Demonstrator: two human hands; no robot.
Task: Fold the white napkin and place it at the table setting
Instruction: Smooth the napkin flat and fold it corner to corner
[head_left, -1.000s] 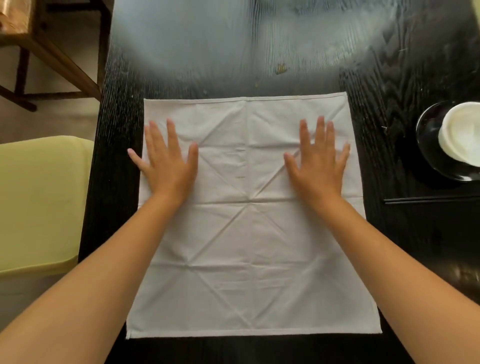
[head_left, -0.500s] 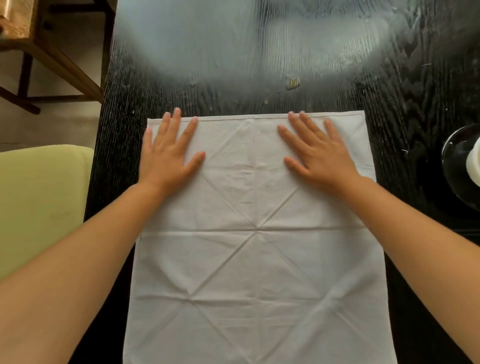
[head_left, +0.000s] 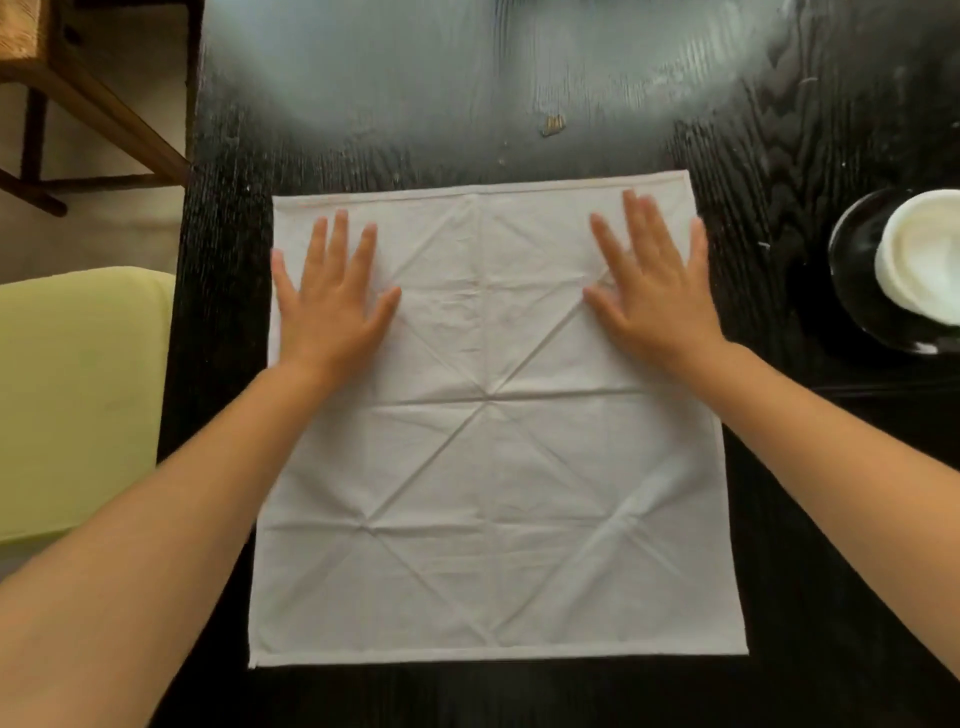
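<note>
Table (head_left: 519, 78): black wood with lines in it, and it fills most of the view.
Light: a big pale shine lies on the far part of the table.
Chair (head_left: 78, 405): soft and yellow-green, just beside the table on the left.
Wooden furniture (head_left: 93, 104): brown legs and bars, far left corner.
Floor (head_left: 104, 228): pale and plain.

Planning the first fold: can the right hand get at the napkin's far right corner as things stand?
Probably yes. The right hand lies flat and open on the white napkin, its fingertips just short of the far right corner. Only bare black table surrounds that corner; the dark saucer sits well off to the right.
</note>
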